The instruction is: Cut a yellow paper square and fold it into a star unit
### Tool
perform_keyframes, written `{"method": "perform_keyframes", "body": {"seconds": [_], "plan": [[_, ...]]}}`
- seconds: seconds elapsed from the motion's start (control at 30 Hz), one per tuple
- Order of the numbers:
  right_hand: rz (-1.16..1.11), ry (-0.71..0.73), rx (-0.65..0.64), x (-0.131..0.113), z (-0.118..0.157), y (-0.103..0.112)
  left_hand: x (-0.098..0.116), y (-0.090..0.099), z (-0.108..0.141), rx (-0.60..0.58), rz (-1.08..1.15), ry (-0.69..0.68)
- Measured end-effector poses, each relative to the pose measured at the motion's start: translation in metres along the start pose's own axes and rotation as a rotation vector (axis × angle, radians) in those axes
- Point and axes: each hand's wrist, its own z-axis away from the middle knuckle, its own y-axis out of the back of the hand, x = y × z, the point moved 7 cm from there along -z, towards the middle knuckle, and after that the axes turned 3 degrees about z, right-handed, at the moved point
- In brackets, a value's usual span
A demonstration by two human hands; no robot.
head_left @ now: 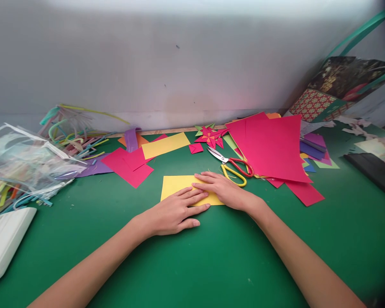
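Observation:
A yellow paper rectangle [172, 185] lies flat on the green table [192, 265]. My left hand [181, 209] rests on its lower edge with the fingers spread, pointing right, holding nothing. From the other side my right hand [223, 188] lies flat over the right part of the paper, fingers stretched out to the left. The fingertips of both hands are close together, and they hide part of the sheet. Just behind my right hand are scissors [231, 163] with one red and one yellow handle, blades slightly apart.
Behind are another yellow strip [166, 146], red paper pieces [128, 167] and a folded red star [209, 136]. Large red sheets [272, 147] lie right of the scissors. Plastic bags [28, 149] and a white object [8, 239] are left; a patterned bag [321, 102] and black object [372, 173] right.

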Motion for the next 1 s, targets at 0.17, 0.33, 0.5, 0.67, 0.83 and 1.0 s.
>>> {"method": "perform_keyframes", "body": {"seconds": [0.17,0.33,0.5,0.67,0.83,1.0], "plan": [[0.004,0.002,0.008,-0.001,0.000,0.002,0.001,0.001,0.000,0.011,-0.003,-0.005],[0.062,0.036,0.040,-0.002,-0.003,-0.001,0.001,0.001,0.000,0.033,0.008,-0.007],[0.184,0.030,0.073,-0.002,-0.005,-0.004,-0.001,-0.004,0.001,0.008,0.010,0.001],[0.244,0.042,0.043,-0.007,-0.004,-0.007,-0.002,-0.008,0.002,-0.013,0.019,0.012],[0.242,0.048,0.052,-0.006,-0.003,-0.007,-0.003,-0.013,0.007,-0.053,0.056,0.055],[0.260,0.059,0.048,-0.004,-0.003,-0.008,-0.003,-0.014,0.012,-0.074,0.036,0.079]]}}
